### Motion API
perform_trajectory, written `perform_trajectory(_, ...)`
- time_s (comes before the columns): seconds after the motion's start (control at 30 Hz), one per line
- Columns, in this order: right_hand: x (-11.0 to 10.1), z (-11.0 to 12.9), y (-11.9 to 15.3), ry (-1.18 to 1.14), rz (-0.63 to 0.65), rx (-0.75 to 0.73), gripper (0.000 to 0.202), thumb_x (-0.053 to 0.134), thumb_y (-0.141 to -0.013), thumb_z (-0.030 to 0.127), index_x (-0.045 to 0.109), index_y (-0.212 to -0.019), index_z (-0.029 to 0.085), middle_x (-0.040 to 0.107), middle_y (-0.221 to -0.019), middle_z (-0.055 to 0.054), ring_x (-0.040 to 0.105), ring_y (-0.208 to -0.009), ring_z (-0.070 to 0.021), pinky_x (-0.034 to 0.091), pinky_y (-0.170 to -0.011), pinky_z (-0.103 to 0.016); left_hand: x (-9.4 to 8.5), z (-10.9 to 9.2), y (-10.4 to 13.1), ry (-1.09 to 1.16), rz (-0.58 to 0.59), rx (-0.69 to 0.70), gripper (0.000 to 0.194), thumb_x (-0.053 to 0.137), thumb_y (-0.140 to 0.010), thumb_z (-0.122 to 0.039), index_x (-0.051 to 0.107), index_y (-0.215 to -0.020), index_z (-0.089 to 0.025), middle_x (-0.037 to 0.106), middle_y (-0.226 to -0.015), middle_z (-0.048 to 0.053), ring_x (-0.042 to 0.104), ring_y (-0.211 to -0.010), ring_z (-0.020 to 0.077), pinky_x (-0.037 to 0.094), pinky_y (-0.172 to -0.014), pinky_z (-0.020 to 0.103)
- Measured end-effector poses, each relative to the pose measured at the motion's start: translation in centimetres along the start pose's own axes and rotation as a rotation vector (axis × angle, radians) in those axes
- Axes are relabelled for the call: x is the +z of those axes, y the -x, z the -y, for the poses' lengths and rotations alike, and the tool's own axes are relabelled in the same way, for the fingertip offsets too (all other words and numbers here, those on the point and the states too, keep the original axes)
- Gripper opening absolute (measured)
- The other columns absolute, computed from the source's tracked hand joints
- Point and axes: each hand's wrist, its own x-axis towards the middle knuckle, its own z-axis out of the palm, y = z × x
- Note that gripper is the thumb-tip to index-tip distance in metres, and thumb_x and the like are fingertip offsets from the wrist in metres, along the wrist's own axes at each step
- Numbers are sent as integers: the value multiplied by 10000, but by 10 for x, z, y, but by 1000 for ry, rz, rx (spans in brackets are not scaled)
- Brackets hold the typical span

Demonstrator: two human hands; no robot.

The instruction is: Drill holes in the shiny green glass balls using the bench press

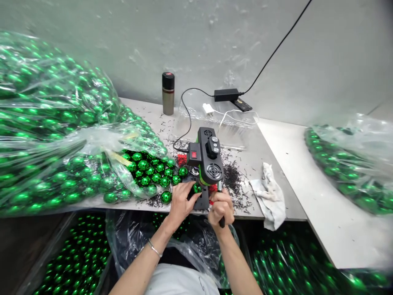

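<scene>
A small black bench machine (208, 157) with round vents, knobs and a red switch stands near the table's front edge. My left hand (183, 198) pinches a shiny green bauble (197, 188) under the machine's front end. Wrapped round a lever with a black handle (222, 222), at the machine's right side, is my right hand (221, 207). Just left of my left hand lies a loose green bauble (166, 197). More green baubles (143, 165) spill from the mouth of a clear bag towards the machine. Red pieces show beneath the machine, partly hidden.
A large clear bag of green baubles (55, 119) fills the left side. Black scraps (231, 176) litter the grey table (270, 151). Behind stand a tumbler (168, 94) and a power adapter (226, 95) with cables. A white cloth (270, 194) hangs over the front edge. Another bauble bag (346, 164) sits at right.
</scene>
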Motion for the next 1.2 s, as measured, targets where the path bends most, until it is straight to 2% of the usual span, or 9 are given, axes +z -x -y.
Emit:
perform_trajectory(0.27, 1, 0, 2, -85, 6, 43, 291, 374, -1010, 313, 501, -754, 257, 580, -763, 11, 601, -657, -145, 538, -893, -428, 0, 1, 0, 1, -22, 38, 267, 610, -964, -332, 674, -1162, -166, 752, -1061, 123, 674, -972, 263, 481, -858, 384)
perform_trajectory(0.47, -3, 4, -13, 8, 157, -67, 305, 348, -1012, 293, 481, -740, 253, 583, -725, 3, 578, -653, -145, 520, -732, -371, 1, 3, -1, 15, -12, 19, 279, 611, -956, -344, 681, -1178, -190, 753, -1071, 115, 676, -994, 269, 491, -884, 403)
perform_trajectory(0.57, -6, 15, -32, -56, 81, -4, 331, 361, -1004, 269, 452, -686, 243, 545, -678, 3, 526, -613, -139, 466, -639, -339, 3, 2, -3, 19, -21, -2, 271, 631, -943, -326, 687, -1172, -193, 758, -1071, 113, 678, -998, 271, 499, -902, 420)
perform_trajectory(0.67, -10, 32, -58, -99, 29, 141, 336, 398, -992, 225, 440, -658, 234, 521, -655, 2, 514, -606, -135, 410, -569, -309, 1, -1, 1, 49, -52, -7, 279, 641, -939, -325, 691, -1176, -187, 758, -1088, 123, 683, -1011, 279, 516, -918, 439)
perform_trajectory(0.8, -12, 45, -78, -133, 42, 167, 340, 434, -983, 198, 444, -645, 227, 506, -633, 7, 521, -616, -136, 396, -565, -306, -12, -5, 34, 88, -96, 35, 331, 607, -967, -372, 676, -1236, -190, 752, -1124, 135, 697, -1040, 281, 531, -968, 450)
perform_trajectory(0.97, -8, 42, -67, -139, 16, 123, 354, 432, -980, 166, 433, -630, 220, 486, -621, 16, 509, -619, -128, 383, -571, -295, -39, 6, 82, 53, -72, 52, 497, 621, -929, -527, 632, -1312, -210, 716, -1188, 133, 709, -1059, 269, 570, -943, 396)
perform_trajectory(1.03, -7, 39, -62, -137, 13, 126, 349, 433, -980, 165, 434, -635, 220, 488, -629, 15, 508, -622, -129, 381, -569, -296, -49, 13, 83, 0, -130, 13, 530, 617, -918, -561, 625, -1311, -205, 693, -1206, 140, 703, -1061, 270, 567, -939, 390)
perform_trajectory(1.1, -6, 38, -59, -127, 10, 130, 338, 435, -979, 167, 441, -646, 221, 495, -640, 13, 508, -623, -130, 380, -567, -297, -56, 19, 72, -89, -200, -44, 477, 592, -945, -530, 634, -1284, -197, 687, -1204, 148, 681, -1097, 283, 541, -965, 405)
perform_trajectory(1.2, -6, 36, -57, -121, 8, 129, 321, 436, -977, 159, 453, -662, 218, 510, -654, 11, 515, -631, -127, 384, -572, -291, -60, 25, 48, -223, -194, -96, 427, 568, -970, -481, 647, -1253, -171, 710, -1162, 168, 670, -1075, 314, 513, -947, 435)
